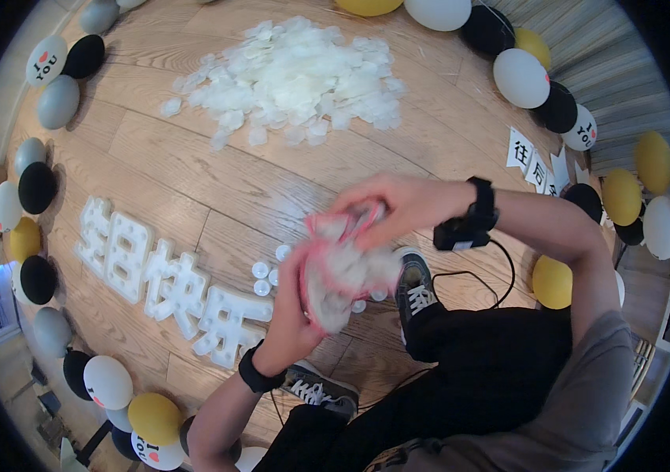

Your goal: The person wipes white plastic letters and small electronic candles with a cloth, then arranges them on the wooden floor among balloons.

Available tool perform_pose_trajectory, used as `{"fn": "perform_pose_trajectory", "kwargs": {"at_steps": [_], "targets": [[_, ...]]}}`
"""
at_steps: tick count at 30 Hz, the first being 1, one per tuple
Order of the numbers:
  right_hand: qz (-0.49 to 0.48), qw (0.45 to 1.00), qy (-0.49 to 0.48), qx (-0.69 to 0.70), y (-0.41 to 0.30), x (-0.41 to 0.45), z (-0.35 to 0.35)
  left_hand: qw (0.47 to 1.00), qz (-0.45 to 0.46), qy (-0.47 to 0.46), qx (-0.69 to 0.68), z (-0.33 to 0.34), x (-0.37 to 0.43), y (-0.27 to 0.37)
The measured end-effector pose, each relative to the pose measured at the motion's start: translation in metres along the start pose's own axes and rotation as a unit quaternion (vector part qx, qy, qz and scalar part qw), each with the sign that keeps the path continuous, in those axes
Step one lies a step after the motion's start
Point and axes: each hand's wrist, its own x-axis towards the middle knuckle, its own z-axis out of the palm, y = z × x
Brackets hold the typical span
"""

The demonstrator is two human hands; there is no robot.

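My left hand (293,315) grips the lower left side of a soft plastic bag (349,268) with pink-red edges. My right hand (397,206) holds its upper end, fingers curled over the crumpled mouth. Pale contents show through the bag, but motion blur hides their detail. Several small white round tealight-like pieces (261,270) stand on the wood floor (152,141) beside and beneath it, some hidden by my hands. Farther out lies a heap of white artificial petals (305,74). White marquee-light characters (175,283) lie to the left of the hands.
A chain of gold, black, grey and white balloons (37,187) curves along the left; another balloon chain (520,78) runs up the right. A pennant banner with writing (520,147) lies near it. My sneakers (417,289) and a black cable (512,274) are close to the bag.
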Motion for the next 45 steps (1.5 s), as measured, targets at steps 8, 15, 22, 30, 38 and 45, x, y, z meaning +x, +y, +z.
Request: {"fn": "perform_pose_trajectory", "kwargs": {"at_steps": [8, 15, 22, 30, 38, 45], "targets": [[-0.216, 0.952, 0.060, -0.210, -0.018, 0.014, 0.025, 0.840, -0.235, 0.118, -0.475, -0.010, 0.020, 0.007], [-0.286, 0.858, 0.105, -0.414, -0.025, 0.059, 0.054, 0.687, -0.258, 0.038, -0.678, -0.031, 0.009, -0.005], [-0.281, 0.854, 0.091, -0.429, -0.023, 0.051, 0.051, 0.857, -0.306, 0.062, -0.409, -0.035, 0.004, 0.001], [-0.223, 0.919, 0.252, -0.206, -0.024, 0.052, 0.059, 0.873, -0.230, 0.050, -0.428, -0.021, 0.015, 0.015], [-0.219, 0.936, 0.239, -0.139, -0.026, 0.042, 0.027, 0.897, -0.148, 0.097, -0.406, -0.021, 0.030, 0.019], [-0.227, 0.917, 0.212, -0.253, -0.015, 0.046, 0.024, 0.825, -0.213, 0.000, -0.524, -0.026, 0.030, 0.006]]}}
